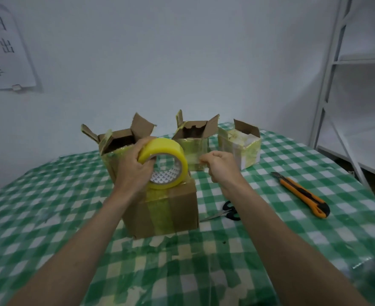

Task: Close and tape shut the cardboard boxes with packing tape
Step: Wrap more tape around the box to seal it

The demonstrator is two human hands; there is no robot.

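Note:
A closed cardboard box point(177, 208) with a strip of yellowish tape down its front stands in the middle of the table. My left hand point(133, 164) grips a roll of yellow packing tape point(166, 162) just above the box top. My right hand point(219, 165) pinches the loose clear end of the tape, pulled out to the right of the roll. Behind stand three more boxes: an open one point(116, 140) at the left, an open one point(193, 133) in the middle, and a tape-wrapped one point(241, 146) at the right with one flap up.
The table wears a green and white checked cloth point(49, 217). Black-handled scissors point(228, 213) lie right of the closed box. An orange utility knife point(303, 193) lies farther right. A white metal shelf point(347, 85) stands at the right edge. A paper sign point(3, 49) hangs on the wall.

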